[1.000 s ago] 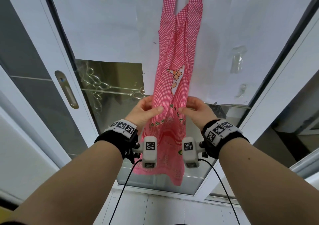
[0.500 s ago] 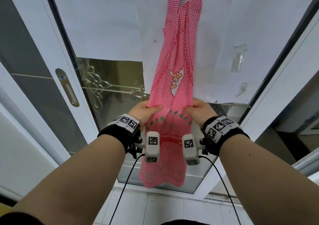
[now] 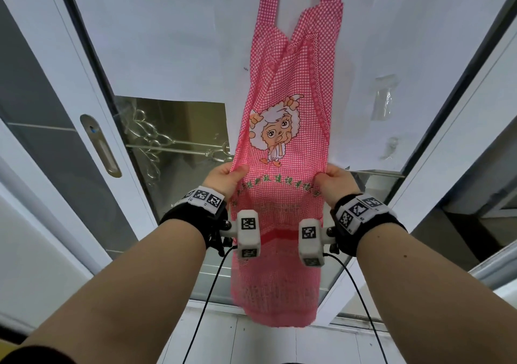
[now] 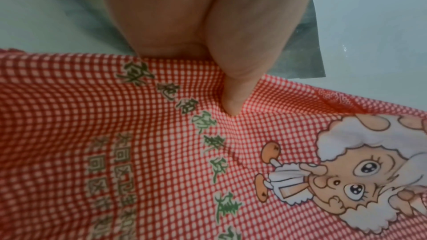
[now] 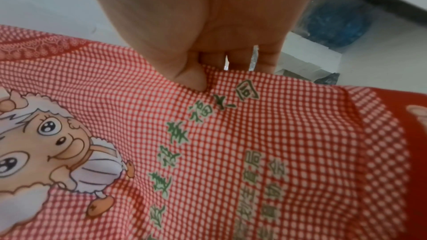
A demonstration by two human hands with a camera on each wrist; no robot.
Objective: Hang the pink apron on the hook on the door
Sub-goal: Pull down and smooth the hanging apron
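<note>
Both forearms raised side by side toward the door (image 3: 156, 36). Left hand (image 3: 223, 179) pinching the pink apron (image 3: 291, 129) at its 9 o'clock edge, thumb (image 4: 233, 96) pressed on the cloth. Right hand (image 3: 334, 182) pinching the 3 o'clock edge, thumb (image 5: 191, 79) on top. 1 apron, hanging flat against the glass from 12 o'clock, top out of view. 2 straps, 1 cartoon sheep (image 3: 275, 131), 1 door handle (image 3: 100, 145) at 9 o'clock.

Left hand (image 3: 223, 180), right hand (image 3: 337, 182) pinching.
</note>
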